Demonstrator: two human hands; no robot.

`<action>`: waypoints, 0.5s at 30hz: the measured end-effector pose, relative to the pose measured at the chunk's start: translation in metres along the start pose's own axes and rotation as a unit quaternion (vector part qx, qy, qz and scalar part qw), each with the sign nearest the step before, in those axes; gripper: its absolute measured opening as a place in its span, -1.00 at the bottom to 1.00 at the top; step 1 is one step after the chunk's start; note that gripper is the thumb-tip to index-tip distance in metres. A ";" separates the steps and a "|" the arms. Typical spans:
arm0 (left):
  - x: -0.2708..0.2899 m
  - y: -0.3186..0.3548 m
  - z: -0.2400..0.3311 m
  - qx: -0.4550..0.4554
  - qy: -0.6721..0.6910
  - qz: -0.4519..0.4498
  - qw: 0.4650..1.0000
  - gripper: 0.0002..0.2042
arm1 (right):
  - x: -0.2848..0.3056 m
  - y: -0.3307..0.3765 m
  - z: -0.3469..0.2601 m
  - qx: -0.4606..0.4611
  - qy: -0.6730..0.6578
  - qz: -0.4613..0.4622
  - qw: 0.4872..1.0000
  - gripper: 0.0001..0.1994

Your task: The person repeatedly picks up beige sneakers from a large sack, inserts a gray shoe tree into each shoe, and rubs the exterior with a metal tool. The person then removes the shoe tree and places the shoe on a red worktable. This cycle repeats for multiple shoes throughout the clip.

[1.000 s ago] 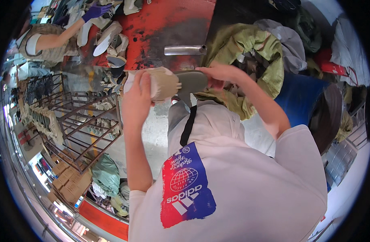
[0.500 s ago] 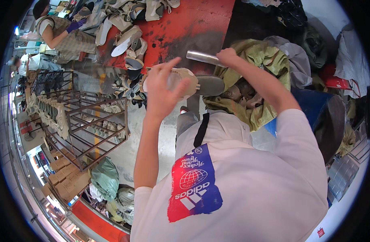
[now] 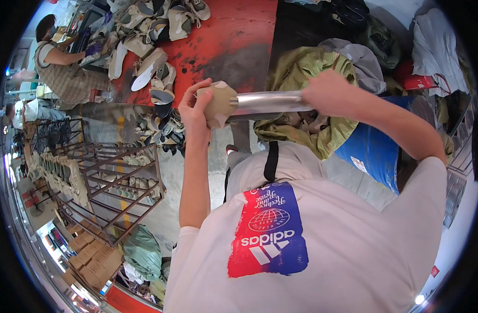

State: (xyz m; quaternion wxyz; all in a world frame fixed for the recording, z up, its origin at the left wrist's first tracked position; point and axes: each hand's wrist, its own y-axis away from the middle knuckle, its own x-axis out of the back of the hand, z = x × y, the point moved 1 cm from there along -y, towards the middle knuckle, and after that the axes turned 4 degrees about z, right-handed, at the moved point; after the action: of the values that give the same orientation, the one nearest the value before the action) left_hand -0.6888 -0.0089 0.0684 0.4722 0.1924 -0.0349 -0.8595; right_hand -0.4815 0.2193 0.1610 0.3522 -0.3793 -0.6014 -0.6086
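Observation:
My left hand (image 3: 193,110) grips the toe end of a beige shoe upper (image 3: 219,104), its thumb and fingers pressed round the edge. A shiny metal tube (image 3: 270,101) points left from my right hand (image 3: 330,94), its far end against the upper; whether it reaches inside cannot be seen. My right fingers wrap round the other end, smeared by motion. Just under the tube, a strip of a dark grey piece (image 3: 241,118) shows, mostly covered.
An olive sack (image 3: 286,83) holding shoe pieces stands right of my hands, with a blue drum (image 3: 374,151) beyond it. Beige shoes (image 3: 153,68) lie piled on the red surface (image 3: 223,47). Metal racks (image 3: 119,182) stand left. A co-worker (image 3: 67,68) sits at upper left.
My left hand has closed on the upper, having been spread beside it. My right hand has moved right and down, and the tube now lies across the dark grey piece, touching the upper.

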 end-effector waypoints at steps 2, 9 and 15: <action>-0.011 0.002 0.000 -0.018 -0.079 -0.044 0.996 -0.76 | -0.002 -0.009 -0.016 0.017 -0.015 0.025 0.999 -0.92; -0.073 0.030 -0.004 -0.189 -0.415 -0.159 0.876 -0.80 | -0.132 0.033 0.000 -0.029 -0.095 0.186 0.978 -0.57; -0.123 0.067 -0.050 -0.256 -0.617 -0.132 0.732 -0.80 | -0.285 -0.026 -0.013 -0.053 -0.255 0.340 0.904 -0.57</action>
State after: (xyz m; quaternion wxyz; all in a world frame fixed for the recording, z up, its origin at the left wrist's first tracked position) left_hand -0.5581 0.0614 0.0752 0.2604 -0.5058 -0.0719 -0.8193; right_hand -0.3731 0.1994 -0.1035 0.3515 -0.7211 -0.4724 -0.3651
